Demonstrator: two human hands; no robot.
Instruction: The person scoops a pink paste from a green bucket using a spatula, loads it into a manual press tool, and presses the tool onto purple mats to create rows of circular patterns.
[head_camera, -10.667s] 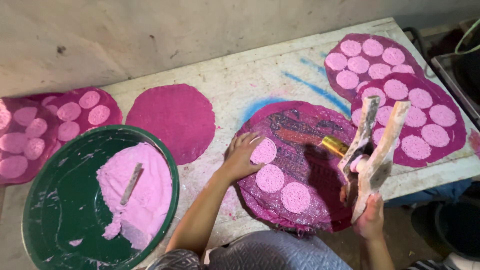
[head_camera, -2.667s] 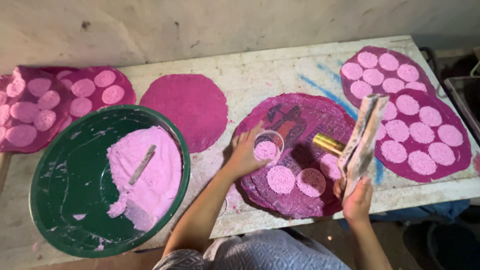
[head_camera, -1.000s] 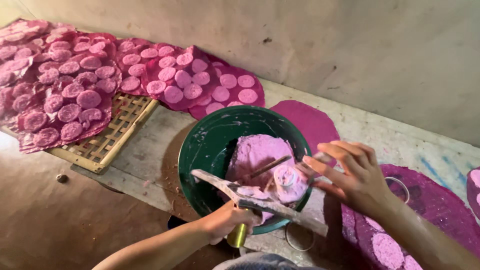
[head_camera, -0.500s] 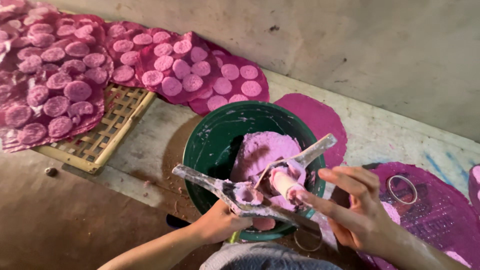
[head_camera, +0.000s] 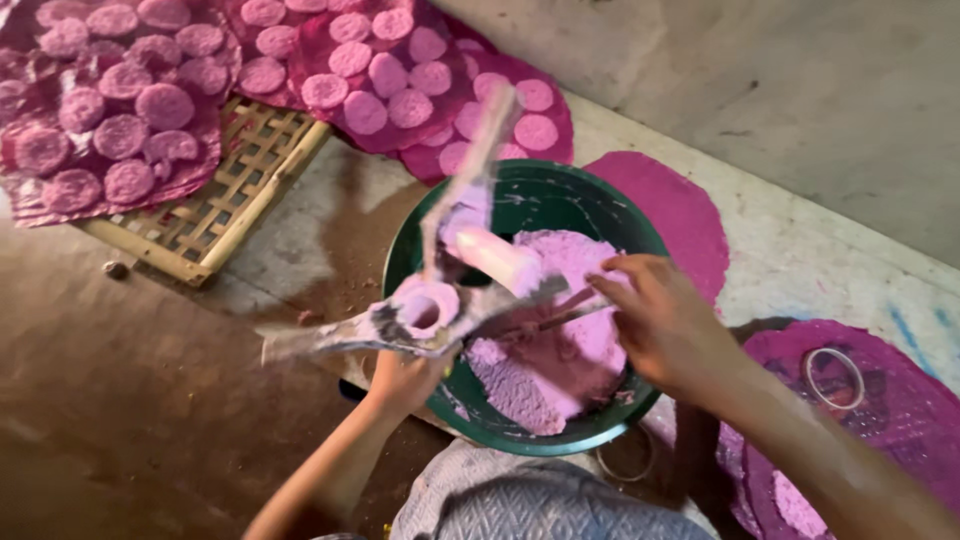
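A long pale table runs across the room, smeared with pink and a few blue streaks. Pink sheets cover its far end, each laid out with rows of round pink discs, and a woven bamboo tray pokes out from under them at the corner. A bare round magenta mat lies just behind the big green basin, which stands at the table's near edge with a heap of pale pink powder filling its right half. To the right lies another magenta mat with a thin metal ring resting on it, and a second ring sits by the basin's near rim.

Over the basin, blocking much of its left side, the person holds up a hinged press tool, caked in pink, its two long arms spread into a V. The left hand is closed round its lower end from beneath. A round cup at the joint shows a hollow rimmed with powder, and a pale cylinder juts from the upper arm just above it. The right hand hovers over the powder heap, fingers loosely curled and close together; a thin stick in the powder lies at its fingertips, but whether the hand grips it I cannot tell. The person's grey patterned clothing shows at the bottom.
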